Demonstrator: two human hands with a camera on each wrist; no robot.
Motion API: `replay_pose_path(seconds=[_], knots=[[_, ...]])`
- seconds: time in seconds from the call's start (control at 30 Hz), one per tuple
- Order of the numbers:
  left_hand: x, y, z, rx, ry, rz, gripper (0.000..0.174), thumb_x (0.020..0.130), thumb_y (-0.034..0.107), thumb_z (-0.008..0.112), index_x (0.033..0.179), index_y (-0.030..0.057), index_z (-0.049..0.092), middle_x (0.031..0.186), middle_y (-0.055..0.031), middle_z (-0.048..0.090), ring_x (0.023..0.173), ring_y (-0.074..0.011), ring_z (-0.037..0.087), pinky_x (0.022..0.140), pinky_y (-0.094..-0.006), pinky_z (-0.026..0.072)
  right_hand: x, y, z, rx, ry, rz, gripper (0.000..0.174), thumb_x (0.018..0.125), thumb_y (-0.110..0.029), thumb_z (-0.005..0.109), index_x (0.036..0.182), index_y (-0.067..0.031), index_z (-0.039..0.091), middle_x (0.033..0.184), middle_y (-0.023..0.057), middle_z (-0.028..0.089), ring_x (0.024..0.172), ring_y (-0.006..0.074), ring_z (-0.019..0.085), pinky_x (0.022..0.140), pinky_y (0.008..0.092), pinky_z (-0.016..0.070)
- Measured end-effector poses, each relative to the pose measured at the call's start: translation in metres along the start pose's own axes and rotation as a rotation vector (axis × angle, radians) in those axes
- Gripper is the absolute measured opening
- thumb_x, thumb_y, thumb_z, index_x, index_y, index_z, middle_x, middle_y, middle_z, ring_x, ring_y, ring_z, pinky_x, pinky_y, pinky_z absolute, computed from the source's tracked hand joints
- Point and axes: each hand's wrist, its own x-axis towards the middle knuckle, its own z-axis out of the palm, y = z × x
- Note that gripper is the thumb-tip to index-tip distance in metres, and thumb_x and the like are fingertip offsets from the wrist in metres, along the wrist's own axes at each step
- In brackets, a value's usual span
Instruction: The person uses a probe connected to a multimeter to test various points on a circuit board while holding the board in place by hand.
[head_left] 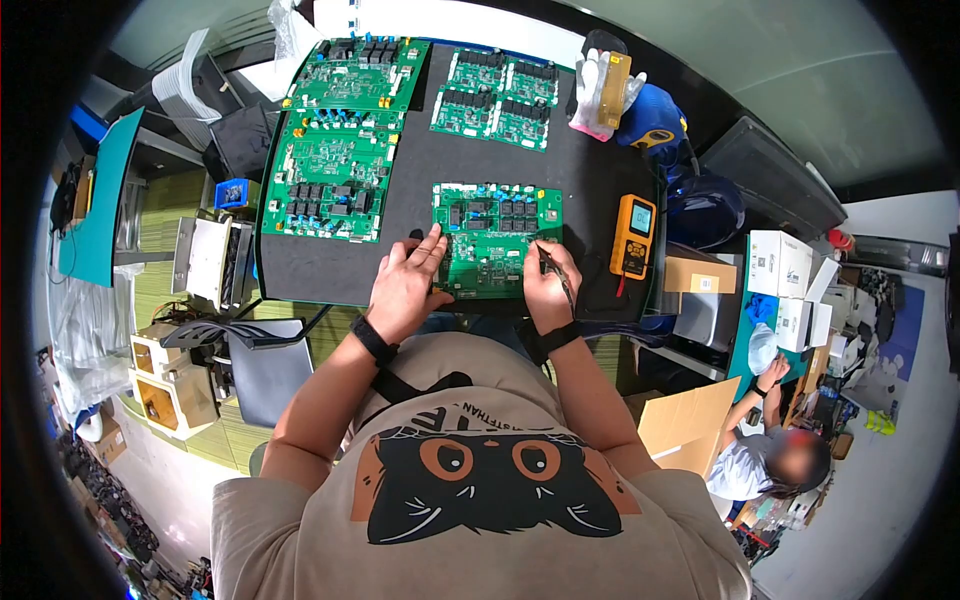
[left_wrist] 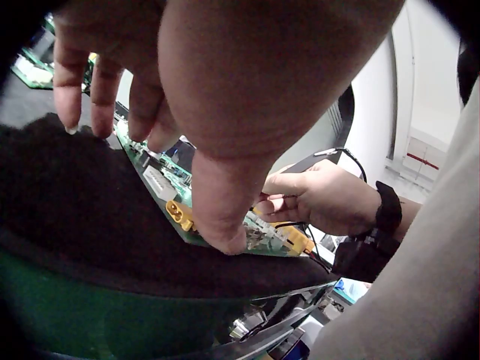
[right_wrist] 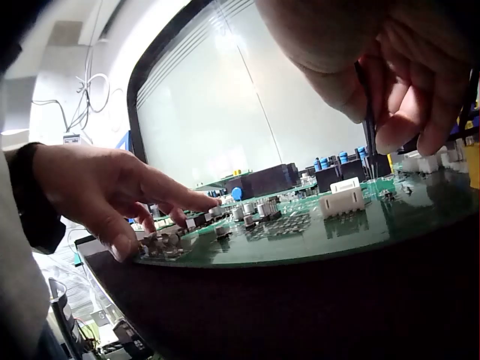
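A green circuit board [head_left: 485, 262] lies on the black table before me, with black relays, blue parts and white connectors on it. My left hand [head_left: 408, 283] rests along its left edge, fingers extended; in the left wrist view the thumb [left_wrist: 221, 217] touches the edge beside a yellow connector [left_wrist: 178, 214]. My right hand [head_left: 548, 288] pinches dark tweezers [right_wrist: 368, 112] over the right part of the board. Their tips point down at the board's surface, behind a white connector [right_wrist: 342, 199] in the right wrist view.
Larger green boards [head_left: 335, 170] lie at the left, and a panel of several smaller boards [head_left: 495, 98] lies at the back. An orange multimeter [head_left: 632, 238] is at the right. Behind it are gloves [head_left: 590, 85] and a blue device [head_left: 652, 118]. Another person [head_left: 760, 465] is at the far right.
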Motion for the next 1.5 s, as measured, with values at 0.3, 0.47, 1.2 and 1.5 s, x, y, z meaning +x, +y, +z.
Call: replay_pose_path(seconds=[0.3, 0.47, 1.2, 1.5], knots=[[0.0, 0.0, 0.0, -0.018, 0.001, -0.005, 0.09, 0.066, 0.022, 0.088, 0.146, 0.0058, 0.051, 0.158, -0.0056, 0.044, 0.124, -0.0311, 0.051, 0.105, -0.0436, 0.0438, 0.004, 0.001, -0.002, -0.012, -0.042, -0.04, 0.008, 0.09, -0.004, 0.07, 0.097, -0.0002, 0.069, 0.088, 0.0127, 0.071, 0.08, 0.0221, 0.07, 0.074, 0.0318, 0.0548], [-0.001, 0.0, 0.0, -0.017, -0.001, -0.006, 0.089, 0.066, 0.022, 0.088, 0.145, 0.0055, 0.051, 0.158, -0.0058, 0.044, 0.124, -0.031, 0.051, 0.105, -0.0437, 0.0437, 0.004, 0.001, -0.002, 0.005, -0.041, -0.051, 0.008, 0.091, -0.005, 0.069, 0.096, 0.0002, 0.067, 0.087, 0.0146, 0.07, 0.079, 0.0276, 0.069, 0.073, 0.0348, 0.0549], [-0.002, -0.001, 0.002, 0.015, 0.026, 0.02, 0.088, 0.066, 0.024, 0.088, 0.144, 0.0037, 0.052, 0.157, -0.0074, 0.045, 0.122, -0.0303, 0.052, 0.102, -0.0425, 0.0455, 0.079, 0.002, -0.048, -0.07, -0.693, -0.093, 0.017, 0.093, -0.015, 0.067, 0.102, -0.0007, 0.071, 0.097, 0.016, 0.073, 0.086, 0.0319, 0.071, 0.077, 0.0362, 0.0556], [-0.001, -0.001, 0.002, 0.018, 0.035, 0.027, 0.088, 0.065, 0.026, 0.088, 0.144, 0.0039, 0.053, 0.157, -0.0068, 0.045, 0.121, -0.0293, 0.052, 0.1, -0.0419, 0.0464, 0.092, 0.004, -0.043, -0.119, -0.783, -0.136, 0.014, 0.09, -0.011, 0.069, 0.099, -0.0018, 0.073, 0.096, 0.0149, 0.073, 0.08, 0.0294, 0.07, 0.072, 0.0357, 0.0548]])
